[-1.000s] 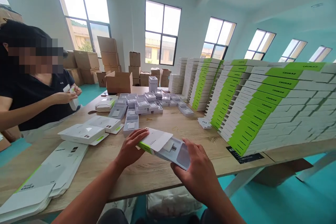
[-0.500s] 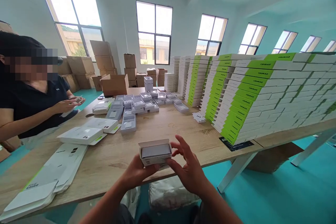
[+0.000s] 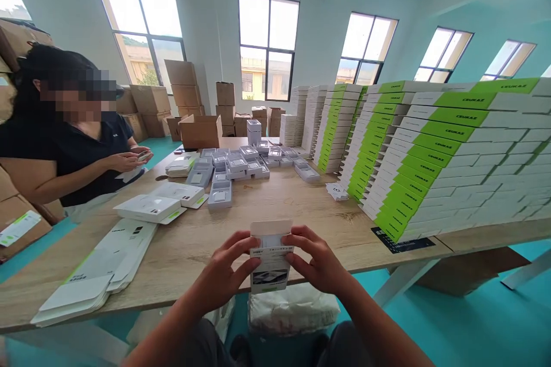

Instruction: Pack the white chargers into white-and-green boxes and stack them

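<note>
White carton (image 3: 271, 258) held upright in both hands just above the near edge of a wooden table (image 3: 193, 258), its top flap standing open and a printed panel facing the wearer. Left hand (image 3: 224, 266) grasps the carton's left side, fingers curled onto the front; right hand (image 3: 312, 258) grips the right side the same way. Tall rows of what appear to be finished boxes (image 3: 413, 178), white with green bands, fill the table's right side and make up the bulk of the stock on view. Beyond the carton, a cluster of grey trays (image 3: 228, 166) lies open and unboxed. Two white boxes (image 3: 148, 208) sit nearer, beside a pile of flat printed sleeves (image 3: 103, 269), not yet folded. At left, a co-worker (image 3: 73, 149) in a dark shirt handles a small white item with both hands (image 3: 127, 161). Cardboard cartons (image 3: 189, 86) stand stacked beneath the windows at the far end of the room.
</note>
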{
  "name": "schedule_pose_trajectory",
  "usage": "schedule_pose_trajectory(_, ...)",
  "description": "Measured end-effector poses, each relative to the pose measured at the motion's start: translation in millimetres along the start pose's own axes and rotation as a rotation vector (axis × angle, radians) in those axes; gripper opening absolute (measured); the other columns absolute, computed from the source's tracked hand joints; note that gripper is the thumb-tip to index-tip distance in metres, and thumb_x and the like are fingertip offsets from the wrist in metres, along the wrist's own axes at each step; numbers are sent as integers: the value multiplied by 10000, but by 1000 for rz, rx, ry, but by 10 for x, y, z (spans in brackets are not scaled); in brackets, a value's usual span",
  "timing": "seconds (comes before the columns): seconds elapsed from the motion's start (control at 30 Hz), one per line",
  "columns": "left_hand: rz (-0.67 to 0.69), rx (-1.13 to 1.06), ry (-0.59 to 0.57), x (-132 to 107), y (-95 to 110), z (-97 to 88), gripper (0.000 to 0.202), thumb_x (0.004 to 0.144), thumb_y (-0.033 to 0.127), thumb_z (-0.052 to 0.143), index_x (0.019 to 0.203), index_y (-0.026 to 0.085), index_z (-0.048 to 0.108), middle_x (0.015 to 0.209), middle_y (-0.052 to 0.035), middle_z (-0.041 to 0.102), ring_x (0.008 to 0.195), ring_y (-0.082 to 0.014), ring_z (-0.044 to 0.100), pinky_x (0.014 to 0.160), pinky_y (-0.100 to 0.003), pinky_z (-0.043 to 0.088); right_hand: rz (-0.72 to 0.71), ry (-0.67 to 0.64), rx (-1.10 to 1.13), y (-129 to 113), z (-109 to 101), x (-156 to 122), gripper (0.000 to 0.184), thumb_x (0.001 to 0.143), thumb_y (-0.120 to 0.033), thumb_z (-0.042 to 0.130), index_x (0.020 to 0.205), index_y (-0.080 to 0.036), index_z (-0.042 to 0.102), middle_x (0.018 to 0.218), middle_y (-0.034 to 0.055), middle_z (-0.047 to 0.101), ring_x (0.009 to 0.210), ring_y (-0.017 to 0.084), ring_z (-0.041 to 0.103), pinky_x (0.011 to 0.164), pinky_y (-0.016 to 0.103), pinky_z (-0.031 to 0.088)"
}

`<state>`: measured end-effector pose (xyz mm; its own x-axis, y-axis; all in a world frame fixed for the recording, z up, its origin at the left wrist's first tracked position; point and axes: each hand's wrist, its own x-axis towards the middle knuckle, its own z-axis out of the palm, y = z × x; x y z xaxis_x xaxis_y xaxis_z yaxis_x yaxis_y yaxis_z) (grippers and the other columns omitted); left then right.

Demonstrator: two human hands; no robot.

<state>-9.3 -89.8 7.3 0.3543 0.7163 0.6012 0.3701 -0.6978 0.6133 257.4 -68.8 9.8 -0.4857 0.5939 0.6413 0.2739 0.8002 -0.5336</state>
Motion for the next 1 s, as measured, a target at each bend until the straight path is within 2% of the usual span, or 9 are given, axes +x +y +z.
schedule_pose_trajectory(0.1, 77, 171, -20, 28, 71, -76, 235, 993, 164, 541, 1186, 240, 651, 1261, -111, 637, 1077, -195, 675, 846, -265, 602, -79, 13, -99, -61, -81, 69, 255, 964, -174, 600, 1196, -269, 652, 1365, 112, 531, 1136, 218, 597, 935, 377, 554)
schedule_pose_trajectory(0.23, 151, 212, 119, -24, 122, -31, 237, 972, 103, 555, 1159, 245, 587, 1252, -99, 679, 1135, -191, 677, 917, -295, 585, -190, 20, -146, -141, -125, 99, 371, 945, -90, 593, 1267, -272, 560, 1148, 81, 651, 1120, 211, 607, 941, 377, 538)
schedule_pose_trajectory(0.3, 158, 211, 114, -40, 179, -24, 263, 962, 101, 565, 1176, 253, 578, 1253, -93, 688, 1152, -190, 672, 930, -303, 581, -184, -11, -177, -197, -140, 112, 335, 939, -114, 616, 1235, -266, 581, 1122, 83, 657, 1106, 217, 610, 921, 371, 535)
schedule_pose_trajectory(0.43, -26, 194, 49, 19, 386, -51, 90, 956, 221, 592, 1006, 238, 666, 1253, -91, 691, 1064, -203, 694, 844, -286, 591, 37, -70, -103, -348, -157, 184, 64, 947, -273, 662, 1006, -248, 669, 1294, 95, 638, 1175, 232, 607, 942, 357, 516)
schedule_pose_trajectory(0.5, -204, 132, 79, 76, 473, -36, 100, 948, 297, 611, 890, 226, 652, 1221, -72, 715, 921, -183, 719, 768, -280, 595, 181, -68, -31, -411, -144, 238, 71, 953, -309, 659, 924, -249, 679, 1237, 64, 695, 1104, 210, 650, 925, 334, 517)
schedule_pose_trajectory(0.57, -354, 52, 129, 127, 519, 5, 113, 940, 348, 624, 942, 238, 652, 1207, -49, 731, 840, -167, 724, 738, -285, 602, 308, -42, 5, -446, -117, 288, 70, 942, -320, 669, 947, -256, 697, 1101, 36, 753, 936, 185, 686, 848, 314, 531)
schedule_pose_trajectory(0.63, -436, -27, 182, 158, 532, 50, 199, 935, 384, 628, 1088, 260, 659, 1211, -35, 736, 887, -174, 733, 764, -292, 612, 396, -1, 26, -457, -86, 321, 103, 931, -332, 672, 990, -257, 712, 1027, 24, 771, 810, 171, 674, 767, 300, 533)
schedule_pose_trajectory(0.8, -514, -49, 200, 174, 529, 88, 298, 927, 427, 627, 1157, 274, 737, 1179, -32, 764, 824, -181, 754, 689, -282, 630, 439, 36, 111, -440, -59, 342, 119, 924, -351, 669, 913, -247, 724, 1042, 23, 784, 798, 167, 683, 724, 284, 540)
schedule_pose_trajectory(1.0, -353, -60, 207, 196, 506, 67, 215, 916, 318, 645, 1033, 252, 812, 1139, -51, 785, 962, -223, 764, 701, -275, 659, 301, 2, 105, -334, -114, 321, 130, 937, -350, 667, 893, -250, 737, 1085, 49, 792, 931, 209, 751, 791, 319, 587)
